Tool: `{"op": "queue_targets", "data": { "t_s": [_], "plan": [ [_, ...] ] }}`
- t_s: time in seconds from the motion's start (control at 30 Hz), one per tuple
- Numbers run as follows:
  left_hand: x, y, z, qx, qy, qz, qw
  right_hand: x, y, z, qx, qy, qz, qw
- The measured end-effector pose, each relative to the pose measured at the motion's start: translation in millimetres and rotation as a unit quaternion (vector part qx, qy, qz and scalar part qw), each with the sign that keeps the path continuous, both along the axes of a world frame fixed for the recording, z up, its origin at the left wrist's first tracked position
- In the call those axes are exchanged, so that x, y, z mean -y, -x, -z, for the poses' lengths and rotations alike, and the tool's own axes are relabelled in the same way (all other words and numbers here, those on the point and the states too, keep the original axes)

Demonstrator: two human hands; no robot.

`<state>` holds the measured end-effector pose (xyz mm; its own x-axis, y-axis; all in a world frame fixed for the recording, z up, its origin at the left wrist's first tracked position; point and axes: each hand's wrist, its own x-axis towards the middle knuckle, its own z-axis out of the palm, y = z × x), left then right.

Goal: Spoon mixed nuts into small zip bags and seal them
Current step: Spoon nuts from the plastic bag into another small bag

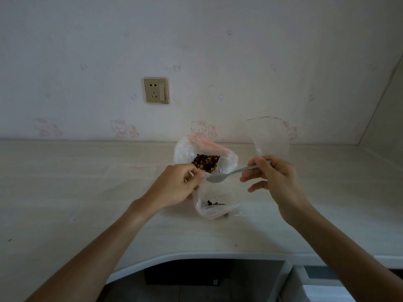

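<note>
A large clear bag [185, 149] with a pink rim stands open on the desk and holds dark and tan mixed nuts [206, 162]. In front of it a small zip bag [214, 205] holds a few nuts at its bottom; my left hand [176, 186] pinches its upper edge and keeps it upright. My right hand [274, 182] holds a metal spoon [226, 174] by the handle, its empty bowl above the small bag's mouth. The same hand also holds an empty zip bag [269, 138] with a red strip, sticking up.
The pale wooden desk [87, 203] runs along a wall with a power socket [156, 90]. A flat clear bag [130, 173] lies on the desk left of the nuts. The desk's curved front edge [196, 256] is near me, with a dark gap below.
</note>
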<state>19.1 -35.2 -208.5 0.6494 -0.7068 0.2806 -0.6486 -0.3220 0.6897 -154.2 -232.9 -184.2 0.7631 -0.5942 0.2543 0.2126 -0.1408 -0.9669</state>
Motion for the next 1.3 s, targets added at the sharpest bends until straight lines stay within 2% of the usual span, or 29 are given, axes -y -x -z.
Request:
{"op": "queue_targets", "data": {
  "t_s": [0.07,0.17,0.27,0.33,0.47,0.6,0.8,0.93,1.1,1.3],
  "plan": [
    [-4,-5,-3,-0.003,0.019,-0.028,0.999,5,-8,-1,-0.007,-0.072,0.010,0.997],
    [-4,-17,-3,0.019,0.052,-0.124,0.991,11,-23,0,-0.013,-0.121,0.022,0.992],
    [-1,-28,0,0.031,0.036,-0.243,0.969,13,-41,4,-0.030,-0.129,0.031,0.991],
    [4,-33,1,0.004,0.003,-0.272,0.962,12,-53,8,-0.039,-0.112,0.038,0.992],
    [17,-37,5,-0.060,-0.009,-0.251,0.966,7,-72,19,-0.051,-0.055,0.042,0.996],
    [23,-37,12,-0.086,0.058,-0.219,0.970,5,-86,25,-0.067,-0.008,0.044,0.997],
    [27,-32,7,-0.169,0.145,-0.188,0.957,-5,-103,35,-0.067,0.009,0.068,0.995],
    [27,-28,3,-0.164,0.163,-0.175,0.957,-6,-104,40,-0.057,-0.001,0.080,0.995],
    [28,-21,2,-0.137,0.156,-0.134,0.969,-10,-108,44,-0.053,0.057,0.091,0.993],
    [27,-21,4,-0.125,0.172,-0.105,0.971,-4,-109,44,-0.062,0.020,0.087,0.994]
  ]
}}
